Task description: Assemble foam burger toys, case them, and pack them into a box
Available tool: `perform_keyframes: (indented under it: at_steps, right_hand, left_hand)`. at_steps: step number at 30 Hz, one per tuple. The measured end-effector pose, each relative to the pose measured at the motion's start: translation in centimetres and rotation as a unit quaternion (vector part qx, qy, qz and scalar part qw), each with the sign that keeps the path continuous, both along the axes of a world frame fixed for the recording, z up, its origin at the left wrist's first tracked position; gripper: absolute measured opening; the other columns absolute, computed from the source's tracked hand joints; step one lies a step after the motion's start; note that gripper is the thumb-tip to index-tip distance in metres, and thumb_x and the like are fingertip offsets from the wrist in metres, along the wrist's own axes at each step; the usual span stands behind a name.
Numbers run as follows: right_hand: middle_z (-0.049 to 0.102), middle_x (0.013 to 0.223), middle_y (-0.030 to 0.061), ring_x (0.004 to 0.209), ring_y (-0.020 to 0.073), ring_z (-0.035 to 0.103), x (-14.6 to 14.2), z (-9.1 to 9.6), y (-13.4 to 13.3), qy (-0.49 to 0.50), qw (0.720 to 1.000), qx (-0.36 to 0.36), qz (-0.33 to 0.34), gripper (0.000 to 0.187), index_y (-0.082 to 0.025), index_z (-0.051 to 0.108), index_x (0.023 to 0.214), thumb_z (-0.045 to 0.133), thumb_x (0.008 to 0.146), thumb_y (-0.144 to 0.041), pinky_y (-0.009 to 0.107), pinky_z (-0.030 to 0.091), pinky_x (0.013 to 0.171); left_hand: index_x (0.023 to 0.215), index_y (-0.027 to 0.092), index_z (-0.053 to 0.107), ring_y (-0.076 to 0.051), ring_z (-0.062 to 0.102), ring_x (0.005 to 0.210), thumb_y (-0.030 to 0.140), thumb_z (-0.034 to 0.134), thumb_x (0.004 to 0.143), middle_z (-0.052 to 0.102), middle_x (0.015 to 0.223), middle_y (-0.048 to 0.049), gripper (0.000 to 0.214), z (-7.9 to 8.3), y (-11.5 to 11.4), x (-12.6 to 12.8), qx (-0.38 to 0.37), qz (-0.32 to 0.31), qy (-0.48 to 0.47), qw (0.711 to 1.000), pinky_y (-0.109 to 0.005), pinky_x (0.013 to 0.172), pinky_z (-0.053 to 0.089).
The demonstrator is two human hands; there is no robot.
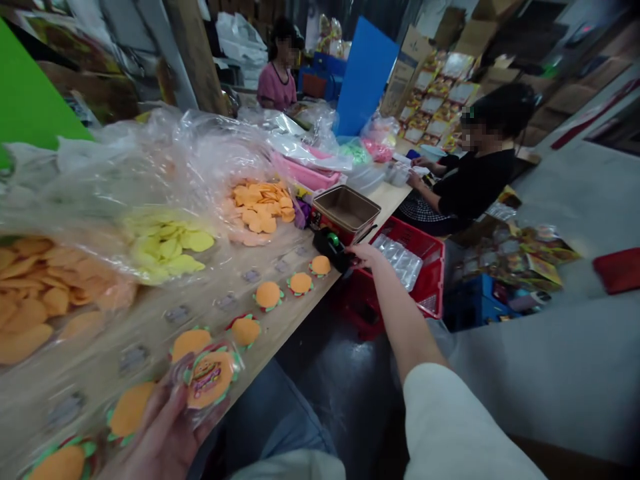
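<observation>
Orange burger-shaped plastic packet (213,380) gripped in closed left hand (163,430), above wooden table (295,310); right hand (365,257) touches black plastic dispenser (331,248), grip unclear.

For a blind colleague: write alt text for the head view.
A left hand holds a clear packet with an orange burger-shaped item over a pale wooden table, while a right hand touches a black boxy device beside a red plastic crate.
</observation>
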State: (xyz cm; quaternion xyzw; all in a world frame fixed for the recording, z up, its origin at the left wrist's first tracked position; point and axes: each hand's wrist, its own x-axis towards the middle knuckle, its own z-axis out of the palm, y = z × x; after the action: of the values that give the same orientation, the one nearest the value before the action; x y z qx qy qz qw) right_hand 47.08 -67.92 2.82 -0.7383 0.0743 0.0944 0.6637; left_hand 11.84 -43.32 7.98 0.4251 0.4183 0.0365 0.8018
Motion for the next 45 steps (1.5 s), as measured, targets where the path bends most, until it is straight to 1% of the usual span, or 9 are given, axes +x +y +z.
perform_keyframes:
  at_steps: [5,9,17,20,22,25,27,40,45]
  right_hand:
    - [0.056,0.063,-0.0024,0.056,0.0100,0.053,-0.5,-0.6,-2.3,0.078,0.995,0.029,0.045,0.011,-0.014,0.056,0.071,0.065,0.074,-0.020,0.029,0.051,0.056]
    - [0.056,0.066,-0.0030,0.065,0.0103,0.054,-3.0,-2.6,-2.9,0.035,0.996,0.077,-0.016,0.016,-0.017,0.051,0.067,0.063,0.070,-0.026,0.031,0.052,0.066]
    - [0.048,0.066,-0.0045,0.066,0.0099,0.049,-9.9,-5.9,1.6,-0.039,0.985,0.055,-0.157,0.019,-0.020,0.042,0.069,0.052,0.074,-0.036,0.024,0.045,0.064]
    - [0.050,0.065,-0.0045,0.061,0.0099,0.048,-16.6,-5.0,5.7,-0.044,0.995,0.062,-0.071,0.019,-0.020,0.048,0.074,0.055,0.074,-0.037,0.023,0.044,0.060]
    - [0.053,0.066,-0.0028,0.058,0.0103,0.049,-21.7,-3.3,9.0,-0.044,0.991,0.090,0.083,0.017,-0.019,0.054,0.081,0.057,0.076,-0.035,0.024,0.044,0.058]
    - [0.059,0.071,-0.0009,0.062,0.0125,0.054,-28.4,0.0,13.8,-0.045,0.950,0.127,0.283,0.030,-0.023,0.055,0.105,0.059,0.077,-0.029,0.027,0.047,0.061]
    - [0.060,0.073,-0.0012,0.068,0.0139,0.057,-31.3,1.6,16.4,-0.055,0.931,0.139,0.333,0.046,-0.025,0.046,0.120,0.060,0.077,-0.026,0.029,0.047,0.066]
    - [0.055,0.079,-0.0005,0.071,0.0142,0.055,-35.4,1.9,21.1,-0.035,0.921,0.130,0.365,0.056,-0.024,0.035,0.125,0.062,0.075,-0.029,0.028,0.047,0.064]
    - [0.058,0.083,0.0027,0.075,0.0164,0.054,-35.5,1.2,19.4,-0.139,0.925,-0.022,0.354,0.026,-0.023,0.059,0.097,0.065,0.073,-0.032,0.028,0.045,0.063]
  left_hand:
    - [0.103,0.045,0.060,-0.022,0.043,0.124,0.047,0.064,0.068,0.056,0.125,0.0114,0.036,0.1,-0.8,0.4,0.009,-0.020,0.010,1.000,-0.033,0.086,0.051]
    - [0.104,0.043,0.059,-0.021,0.041,0.126,0.048,0.063,0.068,0.056,0.125,0.0127,0.036,-0.5,-1.0,0.7,-0.001,-0.023,-0.001,1.000,-0.030,0.082,0.053]
    - [0.114,0.033,0.056,-0.026,0.038,0.127,0.047,0.066,0.068,0.051,0.132,0.0036,0.049,-0.9,0.2,1.1,-0.011,0.055,-0.051,0.997,-0.024,0.069,0.057]
    - [0.115,0.030,0.055,-0.022,0.043,0.123,0.041,0.060,0.077,0.051,0.132,0.0028,0.040,-0.1,0.7,0.4,-0.024,0.095,-0.110,0.989,-0.025,0.076,0.055]
    - [0.114,0.029,0.054,-0.020,0.050,0.116,0.039,0.058,0.080,0.051,0.132,0.0013,0.036,0.2,1.1,-0.2,-0.030,0.131,-0.148,0.980,-0.024,0.075,0.054]
    - [0.113,0.028,0.053,-0.017,0.059,0.101,0.038,0.058,0.080,0.053,0.128,-0.0014,0.035,0.4,1.8,-1.3,-0.010,0.179,-0.177,0.968,-0.025,0.072,0.052]
    - [0.114,0.029,0.051,-0.016,0.060,0.095,0.039,0.057,0.080,0.054,0.126,-0.0021,0.036,0.4,2.1,-2.5,0.010,0.189,-0.192,0.963,-0.026,0.070,0.052]
    - [0.112,0.029,0.051,-0.018,0.057,0.101,0.035,0.055,0.083,0.055,0.123,-0.0021,0.031,0.2,3.8,-8.2,0.050,0.233,-0.258,0.936,-0.028,0.076,0.049]
    - [0.112,0.027,0.052,-0.021,0.054,0.108,0.036,0.057,0.081,0.055,0.124,-0.0040,0.033,0.4,5.1,-9.0,0.072,0.272,-0.264,0.923,-0.030,0.077,0.049]
